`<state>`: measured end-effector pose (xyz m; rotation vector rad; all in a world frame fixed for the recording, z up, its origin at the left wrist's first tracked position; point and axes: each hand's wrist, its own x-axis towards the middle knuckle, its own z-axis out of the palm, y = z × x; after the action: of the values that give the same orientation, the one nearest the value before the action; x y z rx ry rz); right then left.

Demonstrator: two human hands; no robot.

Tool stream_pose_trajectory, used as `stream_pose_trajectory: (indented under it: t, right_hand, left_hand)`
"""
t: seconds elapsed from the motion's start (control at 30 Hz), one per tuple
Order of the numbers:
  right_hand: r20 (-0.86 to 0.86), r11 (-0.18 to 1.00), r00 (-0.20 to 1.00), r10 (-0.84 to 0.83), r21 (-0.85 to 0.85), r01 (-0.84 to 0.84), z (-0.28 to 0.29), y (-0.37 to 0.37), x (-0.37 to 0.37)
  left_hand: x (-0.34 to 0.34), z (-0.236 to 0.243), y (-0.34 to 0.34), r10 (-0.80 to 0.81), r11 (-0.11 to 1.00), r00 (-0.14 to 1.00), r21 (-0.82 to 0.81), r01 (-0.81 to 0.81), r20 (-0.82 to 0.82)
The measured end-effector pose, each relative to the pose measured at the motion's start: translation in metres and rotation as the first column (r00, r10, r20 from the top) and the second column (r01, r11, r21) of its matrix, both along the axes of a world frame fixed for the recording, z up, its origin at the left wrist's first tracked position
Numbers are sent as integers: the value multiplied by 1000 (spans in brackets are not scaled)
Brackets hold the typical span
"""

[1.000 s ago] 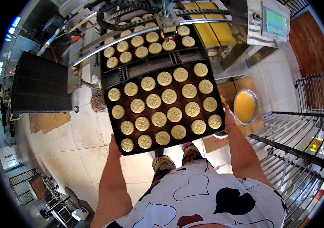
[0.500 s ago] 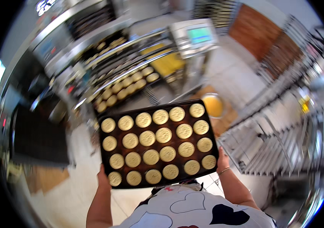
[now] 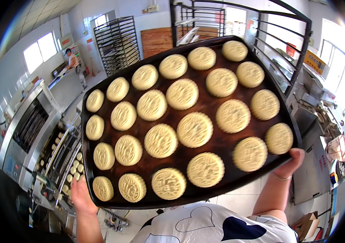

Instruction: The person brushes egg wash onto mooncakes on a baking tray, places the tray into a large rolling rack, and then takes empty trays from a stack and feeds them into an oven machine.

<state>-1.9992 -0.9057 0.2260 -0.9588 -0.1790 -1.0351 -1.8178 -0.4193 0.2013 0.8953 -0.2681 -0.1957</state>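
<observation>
Tray (image 3: pixel 217 139) of pale round pastries (image 3: pixel 194 129) rides level, left hand (image 3: pixel 81 196) and right hand (image 3: pixel 288 164) each clenched on its near corners.

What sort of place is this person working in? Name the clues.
Most likely a commercial bakery. Both hands, left and right, carry a dark tray of stamped round pastries; tall metal tray racks stand behind, and more pastries sit on a conveyor machine at lower left.
</observation>
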Motion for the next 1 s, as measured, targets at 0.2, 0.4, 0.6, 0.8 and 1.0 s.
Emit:
stream_pose_trajectory:
  t: [0.2, 0.4, 0.6, 0.8, 1.0]
  right_hand:
    - [160, 962, 949, -271, 87, 260, 71, -75, -43]
    - [174, 910, 895, -411, 28, 413, 120, -149, -90]
    - [23, 945, 956, -294, -144, 294, 158, -242, -22]
    - [-228, 649, 622, -749, -444, 618, 193, -325, 74]
    - [-374, 742, 651, -660, -189, 644, 205, -379, 152]
  left_hand:
    - [33, 72, -102, 20, 990, 899, -134, 43, 438]
    - [110, 124, -200, -229, 896, 873, -256, 362, 431]
    - [182, 196, -296, -245, 925, 883, -177, 336, 399]
    - [286, 219, -388, 28, 976, 922, 188, -108, 386]
    - [352, 215, -446, -56, 997, 947, -34, 71, 317]
